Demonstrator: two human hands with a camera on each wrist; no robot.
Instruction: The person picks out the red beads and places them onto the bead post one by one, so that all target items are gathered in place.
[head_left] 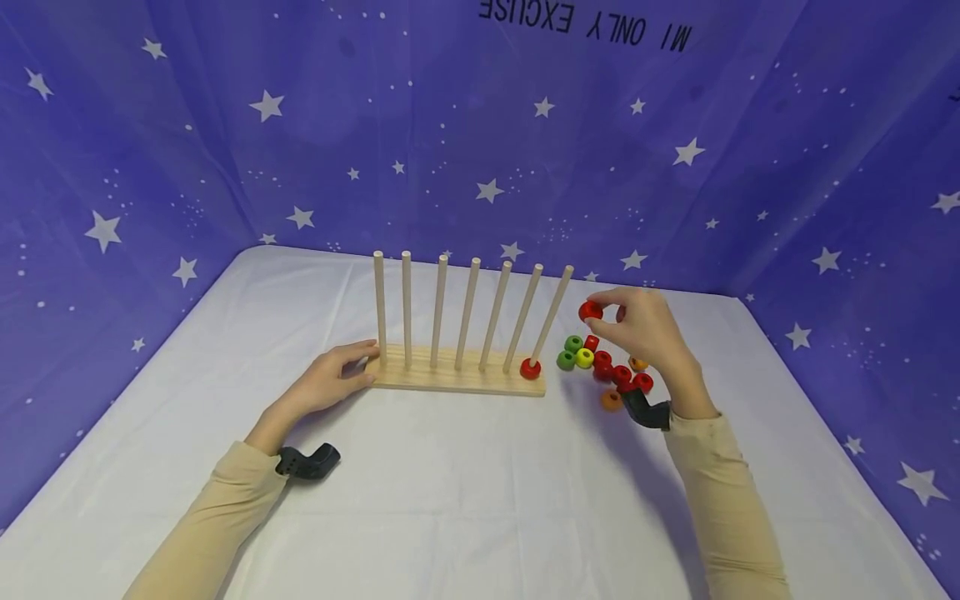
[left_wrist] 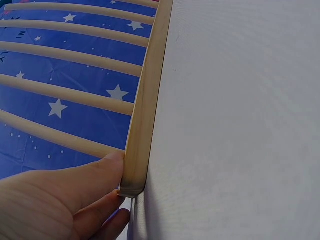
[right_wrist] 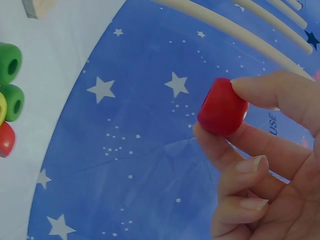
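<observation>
A wooden peg rack [head_left: 457, 380] stands on the table, several upright pegs rising from its flat base. One red bead [head_left: 531, 369] sits at the foot of the rightmost peg. My left hand [head_left: 326, 379] grips the base's left end; in the left wrist view, the thumb [left_wrist: 112, 165] is against the wood and the other fingers are partly hidden. Raised just right of the rightmost peg's upper part, my right hand [head_left: 637, 325] pinches another red bead [right_wrist: 223, 107] between thumb and fingers. That bead is apart from the peg.
Right of the rack, below the right hand, lies a loose group of red beads [head_left: 622, 375], green beads [head_left: 573, 343], a yellow bead [head_left: 585, 358] and orange beads [head_left: 611, 401]. A purple star-patterned cloth [head_left: 420, 150] rises behind and beside the white table [head_left: 450, 500].
</observation>
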